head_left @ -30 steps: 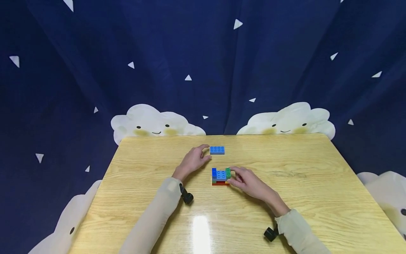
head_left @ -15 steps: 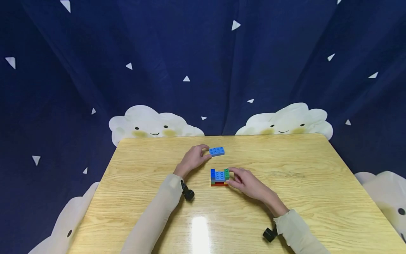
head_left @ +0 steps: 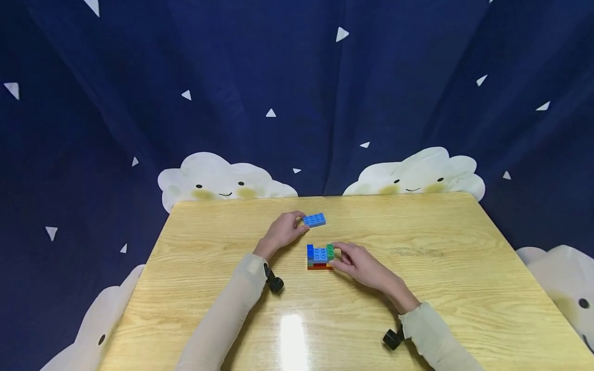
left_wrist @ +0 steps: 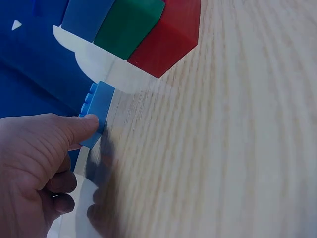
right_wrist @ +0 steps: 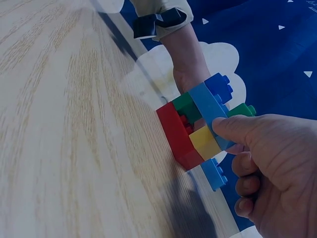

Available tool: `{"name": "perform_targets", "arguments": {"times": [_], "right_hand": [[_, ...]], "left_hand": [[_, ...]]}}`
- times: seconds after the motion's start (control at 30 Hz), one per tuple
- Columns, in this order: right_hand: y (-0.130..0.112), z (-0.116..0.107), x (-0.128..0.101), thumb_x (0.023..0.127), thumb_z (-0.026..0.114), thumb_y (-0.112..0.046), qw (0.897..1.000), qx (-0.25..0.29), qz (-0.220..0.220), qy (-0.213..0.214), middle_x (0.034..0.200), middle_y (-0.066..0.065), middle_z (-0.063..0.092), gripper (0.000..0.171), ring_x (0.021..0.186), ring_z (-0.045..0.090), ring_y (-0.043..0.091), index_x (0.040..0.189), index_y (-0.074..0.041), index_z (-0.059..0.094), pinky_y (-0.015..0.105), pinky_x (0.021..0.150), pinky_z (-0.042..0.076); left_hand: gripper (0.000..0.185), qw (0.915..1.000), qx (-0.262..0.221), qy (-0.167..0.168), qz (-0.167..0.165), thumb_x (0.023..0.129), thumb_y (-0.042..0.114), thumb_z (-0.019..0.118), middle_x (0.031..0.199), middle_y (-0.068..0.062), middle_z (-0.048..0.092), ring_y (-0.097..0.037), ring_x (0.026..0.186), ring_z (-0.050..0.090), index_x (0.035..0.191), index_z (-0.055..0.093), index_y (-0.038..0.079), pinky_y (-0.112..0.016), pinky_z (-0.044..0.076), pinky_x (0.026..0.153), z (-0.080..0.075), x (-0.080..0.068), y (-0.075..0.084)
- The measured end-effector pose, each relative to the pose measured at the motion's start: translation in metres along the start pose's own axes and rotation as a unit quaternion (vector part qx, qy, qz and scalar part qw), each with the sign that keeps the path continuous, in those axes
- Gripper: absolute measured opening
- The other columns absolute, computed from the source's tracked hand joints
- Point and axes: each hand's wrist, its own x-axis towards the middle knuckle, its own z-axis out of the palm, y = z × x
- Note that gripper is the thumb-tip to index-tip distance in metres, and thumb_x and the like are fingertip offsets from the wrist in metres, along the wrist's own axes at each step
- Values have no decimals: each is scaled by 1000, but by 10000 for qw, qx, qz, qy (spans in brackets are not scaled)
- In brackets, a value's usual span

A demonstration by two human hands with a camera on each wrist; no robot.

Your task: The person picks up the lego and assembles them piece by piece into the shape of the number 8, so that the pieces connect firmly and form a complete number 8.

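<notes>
A loose light blue eight-stud brick [head_left: 314, 220] lies near the table's far edge, slightly angled. My left hand [head_left: 283, 230] pinches its left end between thumb and fingers; in the left wrist view the thumb lies along the brick's side [left_wrist: 103, 101]. Nearer to me stands a small built stack: a red brick [right_wrist: 179, 136] at the bottom, green [right_wrist: 184, 106] and yellow [right_wrist: 204, 143] bricks above it, a light blue brick [head_left: 320, 253] across those. On top sit a dark blue brick [head_left: 310, 251] and a green brick [head_left: 330, 251]. My right hand [head_left: 366, 265] grips the stack's right end.
The wooden table [head_left: 223, 232] ends just behind the loose brick. A dark blue curtain [head_left: 297, 93] with white clouds and triangles hangs behind it. Black wrist cameras sit on both wrists, the left one [head_left: 275, 283] close above the table.
The loose light blue brick, straight a second ago, has turned so its right end points away from me, with my left fingers closing on it. My right hand keeps its hold on the stack.
</notes>
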Motion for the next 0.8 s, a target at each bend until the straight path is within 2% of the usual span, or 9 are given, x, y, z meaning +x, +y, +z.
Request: {"name": "perform_targets", "arguments": {"times": [0.5,0.8], "right_hand": [[-1,1,-1,103,68,-36,9999,-62,108,-65,69,-8,48,48,60,41,5,142,-8,60,25,64,42],[-1,2,1,102,70,-31,10000,-21,-16,8,68,-8,46,34,59,39,5,130,-13,64,24,58,36]], "left_hand": [[43,9997,-236,89,30,103,31,68,63,3,49,-11,55,41,136,66,4,-27,31,53,-2,-30,-5],[41,9992,-244,187,251,104,29,68,59,5,45,-9,52,37,136,66,5,-27,30,52,-9,-44,0]]}}
